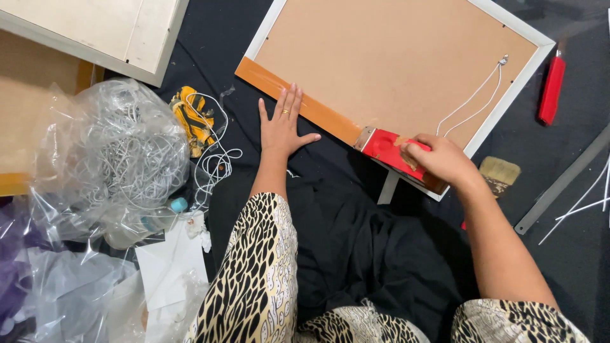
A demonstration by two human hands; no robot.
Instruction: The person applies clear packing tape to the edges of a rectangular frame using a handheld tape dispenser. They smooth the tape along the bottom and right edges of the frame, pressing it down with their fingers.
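- Taping step in hand, by the look of it: brown tape strip (298,101) laid along the near edge of the picture frame (400,63), which lies back-up on dark cloth (356,241).
- Right hand (441,159) curled shut on the red tape dispenser (389,147), pressing it against the frame's near corner, forearm slanting in from lower right.
- Left hand (283,124) open and flat, fingers spread, palm down on the tape and frame edge, gripping nothing; arm straight, patterned sleeve behind.
- Next move, as a judgement, calls for a steady pull or cut at the corner while the flat hand keeps the strip from lifting.
- Just right of the right hand: paintbrush (499,173); farther right, red utility knife (551,89).
- Beyond the right hand on the backing: white hanging cord (476,101).
- Left of the left hand: loose white cord (213,159), then a clear bag of cord (108,159).
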